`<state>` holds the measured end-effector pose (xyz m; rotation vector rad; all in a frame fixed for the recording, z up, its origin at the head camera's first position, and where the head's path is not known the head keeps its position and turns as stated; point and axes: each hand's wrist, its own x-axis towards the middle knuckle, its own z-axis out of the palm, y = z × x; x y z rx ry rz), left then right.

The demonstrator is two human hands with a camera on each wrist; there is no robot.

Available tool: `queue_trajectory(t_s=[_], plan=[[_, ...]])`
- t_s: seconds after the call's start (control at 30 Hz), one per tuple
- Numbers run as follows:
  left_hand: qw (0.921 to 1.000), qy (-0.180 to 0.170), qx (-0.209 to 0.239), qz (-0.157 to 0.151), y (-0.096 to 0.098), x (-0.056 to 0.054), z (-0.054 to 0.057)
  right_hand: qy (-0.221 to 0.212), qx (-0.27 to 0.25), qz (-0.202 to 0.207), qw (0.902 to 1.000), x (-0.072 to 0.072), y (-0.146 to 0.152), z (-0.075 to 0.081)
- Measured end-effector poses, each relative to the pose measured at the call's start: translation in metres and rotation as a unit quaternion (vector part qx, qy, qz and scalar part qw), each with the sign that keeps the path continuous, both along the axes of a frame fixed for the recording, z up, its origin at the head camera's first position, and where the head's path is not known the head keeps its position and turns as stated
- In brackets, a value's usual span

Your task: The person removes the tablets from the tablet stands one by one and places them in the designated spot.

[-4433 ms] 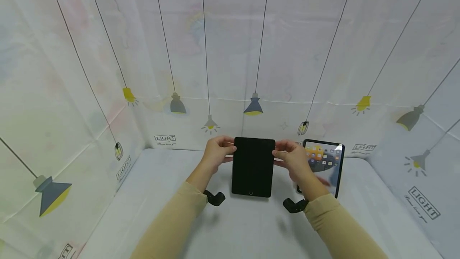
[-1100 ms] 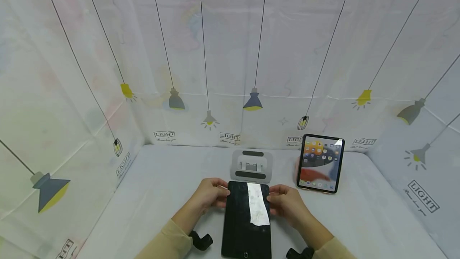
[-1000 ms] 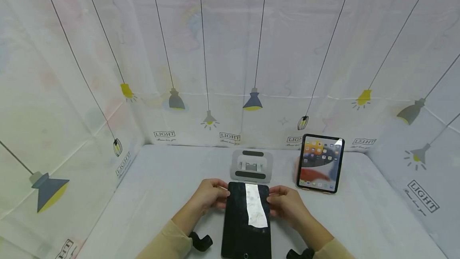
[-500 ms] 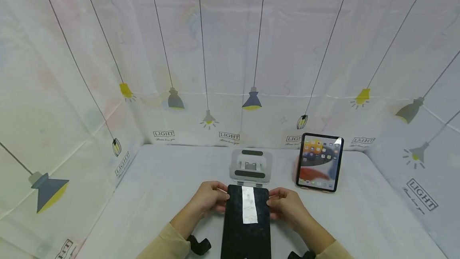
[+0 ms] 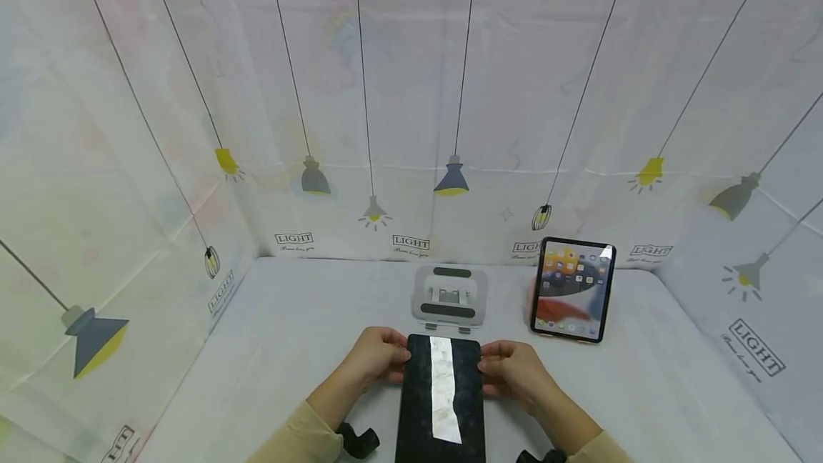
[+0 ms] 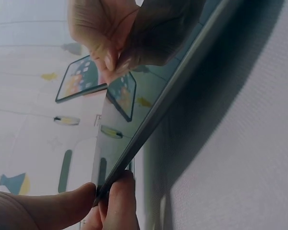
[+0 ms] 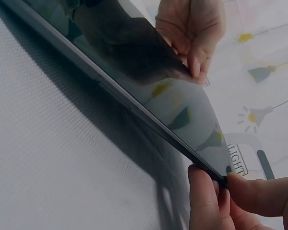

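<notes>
A black tablet lies tilted back in front of me, its glossy screen up with a bright white streak across it. My left hand pinches its left edge near the far corner; the left wrist view shows the thumb on the screen side and fingers beneath. On the opposite edge my right hand pinches likewise, its thumb over the glass. The tablet's near end runs out of the head view. Just beyond its far edge stands a grey tablet stand with two dark pads and small hooked lips.
A second tablet, lit with app icons, leans upright at the right rear of the white table. Behind the table hangs a pale curtain printed with lamps. A black wrist mount sits at my left wrist.
Earlier the tablet stood upright in front of the stand, hiding it. Both hands have brought it down and towards me, uncovering the stand. In the last second it has slid slightly nearer.
</notes>
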<state>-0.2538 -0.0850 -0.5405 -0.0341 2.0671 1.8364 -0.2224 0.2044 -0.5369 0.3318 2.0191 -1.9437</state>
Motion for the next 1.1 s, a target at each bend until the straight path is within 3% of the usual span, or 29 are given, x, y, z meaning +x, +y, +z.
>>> queue_trajectory(t_s=[0.3,1.1], plan=[[0.9997,-0.011,-0.021,-0.004,-0.001,0.0,0.002,0.001,-0.036,0.032,0.9988,0.002,0.004,-0.003],[0.9981,-0.047,-0.025,-0.03,-0.011,-0.001,0.004,-0.016,-0.009,0.032,0.9993,0.004,0.007,-0.005]])
